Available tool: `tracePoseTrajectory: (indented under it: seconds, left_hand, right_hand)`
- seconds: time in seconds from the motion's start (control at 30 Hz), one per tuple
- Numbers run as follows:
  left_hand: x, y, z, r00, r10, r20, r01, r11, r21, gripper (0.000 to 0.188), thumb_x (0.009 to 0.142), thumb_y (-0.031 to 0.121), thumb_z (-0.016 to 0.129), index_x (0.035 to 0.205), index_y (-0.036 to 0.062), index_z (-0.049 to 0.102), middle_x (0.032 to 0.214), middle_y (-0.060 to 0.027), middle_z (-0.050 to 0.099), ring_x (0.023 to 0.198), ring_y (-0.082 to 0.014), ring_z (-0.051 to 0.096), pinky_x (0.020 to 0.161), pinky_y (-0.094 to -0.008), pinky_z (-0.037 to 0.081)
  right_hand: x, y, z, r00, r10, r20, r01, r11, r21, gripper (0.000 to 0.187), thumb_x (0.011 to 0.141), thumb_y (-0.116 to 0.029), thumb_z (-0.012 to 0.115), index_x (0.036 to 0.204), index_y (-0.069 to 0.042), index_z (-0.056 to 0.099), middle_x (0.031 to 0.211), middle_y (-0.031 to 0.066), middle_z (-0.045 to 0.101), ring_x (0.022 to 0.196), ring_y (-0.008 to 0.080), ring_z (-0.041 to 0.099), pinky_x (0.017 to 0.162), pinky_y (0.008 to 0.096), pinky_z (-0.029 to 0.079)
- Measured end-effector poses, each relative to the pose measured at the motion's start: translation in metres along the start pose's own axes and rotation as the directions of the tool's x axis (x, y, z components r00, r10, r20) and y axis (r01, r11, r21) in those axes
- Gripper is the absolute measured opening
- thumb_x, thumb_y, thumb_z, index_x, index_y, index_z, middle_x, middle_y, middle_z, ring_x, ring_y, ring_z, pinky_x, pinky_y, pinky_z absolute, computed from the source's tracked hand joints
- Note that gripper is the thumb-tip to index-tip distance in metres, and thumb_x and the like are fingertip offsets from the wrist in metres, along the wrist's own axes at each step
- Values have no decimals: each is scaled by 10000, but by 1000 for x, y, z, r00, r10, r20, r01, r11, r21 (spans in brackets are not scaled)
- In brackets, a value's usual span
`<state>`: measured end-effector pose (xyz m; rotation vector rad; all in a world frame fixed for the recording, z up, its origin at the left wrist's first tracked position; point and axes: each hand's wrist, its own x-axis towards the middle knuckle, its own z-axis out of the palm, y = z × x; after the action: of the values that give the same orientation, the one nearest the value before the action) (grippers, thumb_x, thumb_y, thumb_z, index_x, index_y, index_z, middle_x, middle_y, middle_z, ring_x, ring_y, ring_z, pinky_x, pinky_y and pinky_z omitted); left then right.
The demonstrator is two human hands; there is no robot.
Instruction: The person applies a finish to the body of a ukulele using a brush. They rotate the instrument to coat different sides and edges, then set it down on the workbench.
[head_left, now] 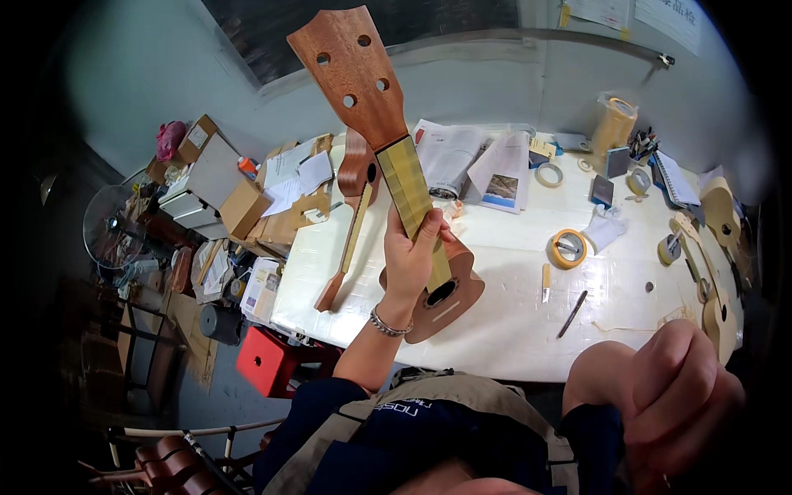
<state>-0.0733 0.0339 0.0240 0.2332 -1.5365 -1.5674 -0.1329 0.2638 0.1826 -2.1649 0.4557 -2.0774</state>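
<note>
An unstrung brown ukulele (369, 95) stands tilted up in front of me, its headstock high and its body low over the table. Yellowish tape seems to cover its fretboard, and several round holes pierce the headstock. My left hand (410, 256) wraps round the neck close to the body, thumb across the fretboard. Raised at the lower right, close to the camera, my right hand (672, 388) is curled with its fingers folded in. Whatever it may hold is hidden. A second ukulele (355, 169) lies on its side to the left, its taped neck pointing toward me.
On the white table (511, 318) lie a yellow tape roll (568, 248), a small knife (546, 283), a black pen (572, 314) and newspapers (495, 169). Pale ukulele bodies (721, 216) line the right edge. Cardboard boxes (245, 206) and a red stool (268, 361) stand at left.
</note>
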Motion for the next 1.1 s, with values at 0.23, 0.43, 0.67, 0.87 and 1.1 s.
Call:
tracePoseTrajectory:
  seconds: [0.23,0.43,0.67,0.87,1.1]
  left_hand:
    - [3,2,-12,976,-94,196,136,967,-217,229,907,86,520,1094,-9,427,766,-66,561,639,-137,562,627,-250,466]
    - [-7,14,-20,882,-34,470,281,838,-467,279,933,216,484,1112,14,411,773,-103,532,620,-178,550,644,-334,488]
    - [-60,46,17,630,103,770,547,645,-534,293,941,293,457,1111,60,407,764,-55,473,594,-143,495,597,-283,439]
    - [-118,66,29,417,67,906,774,496,-393,331,921,316,494,1077,51,374,728,-80,485,547,-171,502,581,-316,457]
    - [-192,74,27,230,110,967,874,413,-255,260,920,219,506,1064,27,406,749,-103,515,620,-182,515,620,-333,457]
  right_hand:
    - [6,-4,56,996,64,-57,-82,913,-399,330,783,-160,608,1089,-270,551,778,-28,448,587,141,403,489,283,267]
    - [0,-14,131,967,-135,-214,-95,589,-802,270,764,-155,632,994,-264,542,733,-52,454,575,100,409,481,248,267]
    - [8,-45,240,942,-291,-169,-183,-21,-983,219,742,-149,660,884,-257,533,679,-80,461,561,52,416,472,206,268]
    - [5,-54,311,937,-343,-64,-197,-368,-908,203,723,-144,684,790,-251,524,633,-104,468,548,11,422,465,171,269]
    - [-3,-68,372,922,-386,-30,-259,-556,-789,225,701,-139,712,679,-244,515,580,-132,475,534,-37,430,456,130,270]
